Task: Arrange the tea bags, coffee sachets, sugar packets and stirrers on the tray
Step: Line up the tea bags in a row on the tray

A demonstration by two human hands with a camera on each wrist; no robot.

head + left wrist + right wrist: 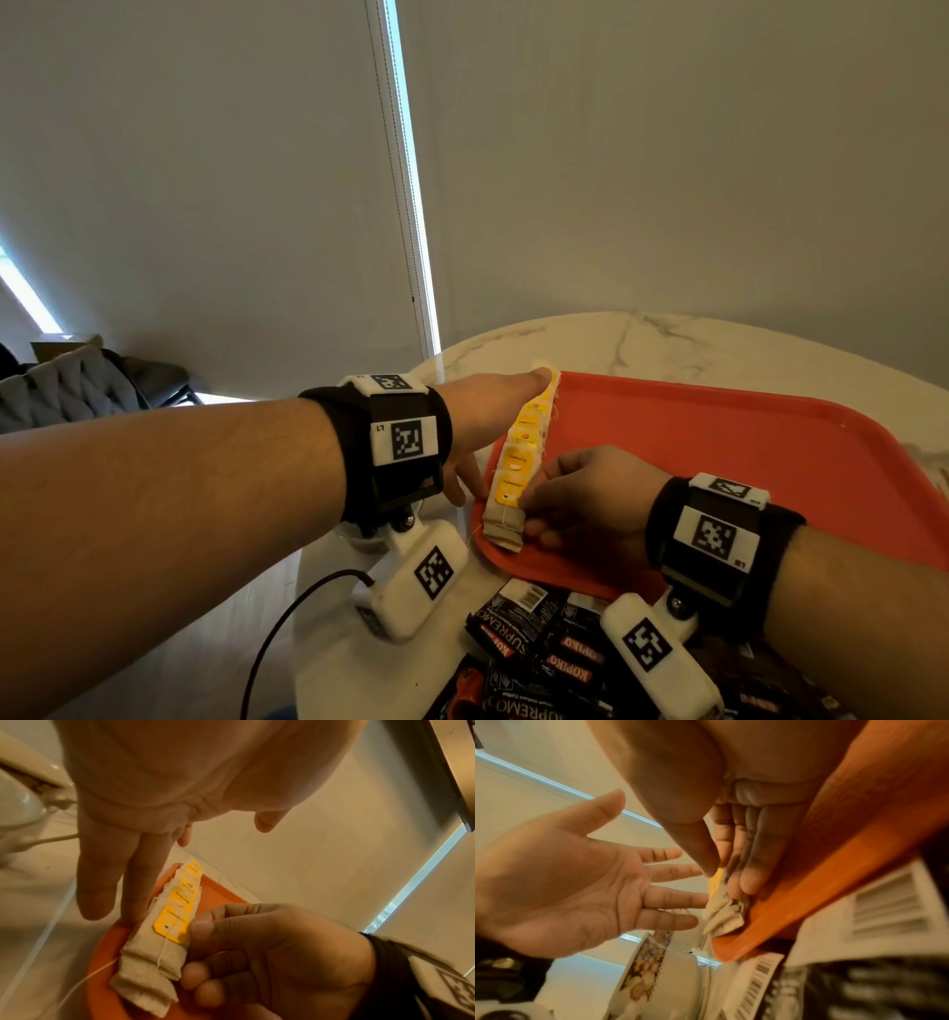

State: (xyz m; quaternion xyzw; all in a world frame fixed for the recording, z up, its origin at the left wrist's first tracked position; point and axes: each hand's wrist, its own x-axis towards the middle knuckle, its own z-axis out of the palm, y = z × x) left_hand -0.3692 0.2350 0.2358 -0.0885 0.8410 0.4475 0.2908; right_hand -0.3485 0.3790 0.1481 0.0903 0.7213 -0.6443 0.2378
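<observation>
A row of tea bags (pixel 517 462) with yellow tags lies overlapped along the left edge of the red tray (pixel 719 452). My left hand (pixel 477 426) lies flat with straight fingers against the row's left side. My right hand (pixel 560 493) pinches the near end of the row between thumb and curled fingers. The left wrist view shows the tea bags (pixel 169 925), the left fingers (pixel 138 878) beside them and the right hand (pixel 257 963) on the nearest bag. Black coffee sachets (pixel 539 652) lie heaped on the table in front of the tray.
The marble table (pixel 667 344) is round, and its left edge runs close to the tray. A cup with a floral band (pixel 649 963) stands under my left wrist. A black cable (pixel 287 616) hangs off the table's near left. Most of the tray is bare.
</observation>
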